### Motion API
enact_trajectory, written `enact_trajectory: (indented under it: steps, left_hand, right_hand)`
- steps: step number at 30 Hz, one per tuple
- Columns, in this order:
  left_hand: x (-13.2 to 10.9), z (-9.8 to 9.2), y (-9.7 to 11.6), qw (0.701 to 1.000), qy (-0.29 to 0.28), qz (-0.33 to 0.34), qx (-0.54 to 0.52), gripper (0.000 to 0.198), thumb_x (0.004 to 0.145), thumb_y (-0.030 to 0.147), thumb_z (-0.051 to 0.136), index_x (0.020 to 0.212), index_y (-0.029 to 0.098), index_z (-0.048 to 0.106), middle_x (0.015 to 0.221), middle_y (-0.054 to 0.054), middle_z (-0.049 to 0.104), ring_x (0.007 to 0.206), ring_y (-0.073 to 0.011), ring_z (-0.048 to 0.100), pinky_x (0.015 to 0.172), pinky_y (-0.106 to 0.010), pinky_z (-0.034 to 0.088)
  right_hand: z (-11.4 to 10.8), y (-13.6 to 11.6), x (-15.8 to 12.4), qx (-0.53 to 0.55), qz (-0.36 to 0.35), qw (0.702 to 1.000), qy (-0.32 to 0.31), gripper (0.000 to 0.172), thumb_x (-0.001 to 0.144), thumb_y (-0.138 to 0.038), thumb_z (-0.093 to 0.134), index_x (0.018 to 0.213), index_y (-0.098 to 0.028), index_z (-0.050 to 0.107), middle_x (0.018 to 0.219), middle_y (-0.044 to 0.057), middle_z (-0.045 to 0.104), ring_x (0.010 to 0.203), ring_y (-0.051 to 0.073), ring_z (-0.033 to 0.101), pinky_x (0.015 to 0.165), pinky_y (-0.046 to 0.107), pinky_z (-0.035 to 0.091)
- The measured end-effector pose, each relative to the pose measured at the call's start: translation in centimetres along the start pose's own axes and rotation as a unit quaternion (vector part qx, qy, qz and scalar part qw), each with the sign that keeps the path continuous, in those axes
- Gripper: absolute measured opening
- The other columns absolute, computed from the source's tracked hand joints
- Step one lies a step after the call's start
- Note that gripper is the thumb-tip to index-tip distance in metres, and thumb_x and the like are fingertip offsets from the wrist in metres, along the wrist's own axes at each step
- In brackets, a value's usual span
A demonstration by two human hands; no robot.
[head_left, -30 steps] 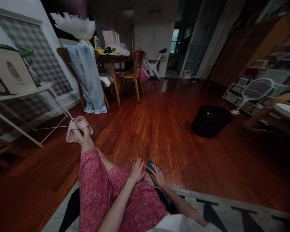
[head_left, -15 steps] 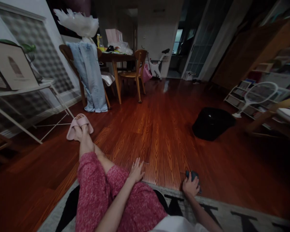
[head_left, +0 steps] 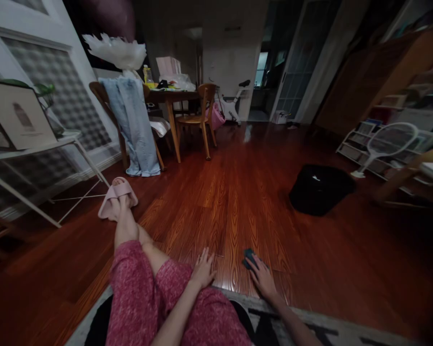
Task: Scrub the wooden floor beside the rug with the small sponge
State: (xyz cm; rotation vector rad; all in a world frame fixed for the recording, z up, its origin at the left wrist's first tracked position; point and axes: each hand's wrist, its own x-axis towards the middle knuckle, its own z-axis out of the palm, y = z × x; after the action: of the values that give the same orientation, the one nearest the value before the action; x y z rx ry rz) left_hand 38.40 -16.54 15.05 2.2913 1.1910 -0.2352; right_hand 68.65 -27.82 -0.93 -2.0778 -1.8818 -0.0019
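Hands, two: right on one teal cloth.

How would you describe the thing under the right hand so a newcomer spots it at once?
Start on the red-brown floor, at its near part, closer than the black bin and left of it in view. There the right hand partly covers the small teal thing, perhaps a cloth. Its blue-green colour sets it apart from floor and bin.

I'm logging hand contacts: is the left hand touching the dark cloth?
Apart: the head view shows floor between the left hand and the dark cloth.
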Motion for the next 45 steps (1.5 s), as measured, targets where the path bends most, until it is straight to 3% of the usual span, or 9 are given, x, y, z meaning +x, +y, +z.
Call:
enact_trajectory:
  steps: [4,8,11,16,22,28,32,40,45]
  left_hand:
    - [0.1,-0.3,0.3,1.0,-0.009,-0.001,0.007,0.078,0.087,0.037,0.045,0.158,0.015,0.022,0.167,-0.009,-0.001,0.153,-0.0225,-0.004,0.123,-0.04,0.006]
    - [0.5,-0.2,0.4,1.0,-0.026,-0.001,0.01,0.078,0.087,0.036,0.046,0.158,0.015,0.022,0.167,-0.008,-0.001,0.153,-0.0234,-0.005,0.123,-0.041,0.005]
    - [0.8,0.1,0.3,1.0,-0.028,-0.002,0.012,0.079,0.086,0.036,0.046,0.158,0.016,0.022,0.167,-0.006,-0.003,0.153,-0.0228,-0.006,0.123,-0.041,0.006]
    - [0.9,0.3,0.1,0.999,-0.028,-0.007,0.021,0.079,0.085,0.038,0.045,0.159,0.017,0.022,0.167,-0.005,-0.002,0.152,-0.0214,-0.006,0.123,-0.041,0.007]
    - [0.7,0.0,0.2,0.999,-0.033,-0.016,0.026,0.078,0.087,0.037,0.044,0.159,0.016,0.021,0.167,-0.008,-0.001,0.152,-0.0208,-0.005,0.123,-0.039,0.006]
    - [0.5,-0.4,0.5,0.999,-0.039,-0.012,0.019,0.078,0.088,0.037,0.044,0.159,0.015,0.021,0.167,-0.009,0.0,0.152,-0.0217,-0.005,0.123,-0.041,0.006]
    - [0.7,-0.3,0.5,0.999,-0.037,-0.004,0.015,0.078,0.087,0.037,0.045,0.158,0.014,0.023,0.167,-0.01,0.0,0.152,-0.0222,-0.006,0.123,-0.041,0.005]
    - [0.4,-0.4,0.5,0.999,-0.035,-0.008,0.016,0.078,0.087,0.039,0.044,0.158,0.015,0.023,0.167,-0.007,0.0,0.152,-0.022,-0.005,0.123,-0.041,0.008]
    - [0.1,-0.6,0.5,0.999,-0.033,-0.01,0.022,0.077,0.088,0.04,0.042,0.158,0.014,0.022,0.166,-0.007,-0.002,0.152,-0.0216,-0.006,0.123,-0.04,0.008]
  right_hand:
    - [-1.4,4.7,-1.6,-0.052,0.245,0.964,0.091,0.054,0.097,-0.035,0.027,0.142,-0.025,0.054,0.15,0.013,0.047,0.143,0.026,0.038,0.11,0.049,0.037]
    - [-0.7,2.7,-2.1,-0.085,0.411,0.893,0.161,0.059,0.097,-0.036,0.021,0.146,-0.017,0.049,0.152,0.02,0.042,0.146,0.032,0.032,0.108,0.055,0.035]
    - [0.8,-2.0,-1.3,-0.077,0.383,0.91,0.141,0.059,0.096,-0.031,0.022,0.149,-0.017,0.046,0.155,0.019,0.039,0.147,0.03,0.029,0.111,0.054,0.032]
    - [2.6,-8.5,0.4,-0.012,0.15,0.988,0.031,0.054,0.097,-0.033,0.031,0.149,-0.031,0.045,0.158,0.007,0.039,0.148,0.024,0.03,0.115,0.051,0.029]
    - [0.5,-4.2,1.2,0.024,-0.001,1.0,-0.02,0.052,0.096,-0.031,0.034,0.145,-0.035,0.049,0.156,0.004,0.043,0.144,0.021,0.037,0.114,0.045,0.035]
    - [-1.9,5.1,-1.8,-0.03,0.329,0.934,0.133,0.056,0.095,-0.032,0.029,0.147,-0.023,0.048,0.153,0.015,0.043,0.144,0.03,0.035,0.109,0.055,0.037]
    - [-0.3,3.0,-2.7,-0.018,0.436,0.875,0.21,0.063,0.094,-0.033,0.029,0.155,-0.021,0.034,0.157,0.023,0.035,0.146,0.041,0.027,0.103,0.07,0.032]
    - [3.3,-12.0,1.6,0.008,0.154,0.988,-0.021,0.056,0.097,-0.036,0.034,0.152,-0.027,0.041,0.161,0.011,0.034,0.149,0.028,0.026,0.117,0.052,0.027]
    - [0.8,-9.9,4.5,0.022,-0.034,0.998,-0.052,0.053,0.095,-0.028,0.039,0.147,-0.035,0.046,0.159,0.003,0.038,0.147,0.02,0.031,0.117,0.042,0.03]
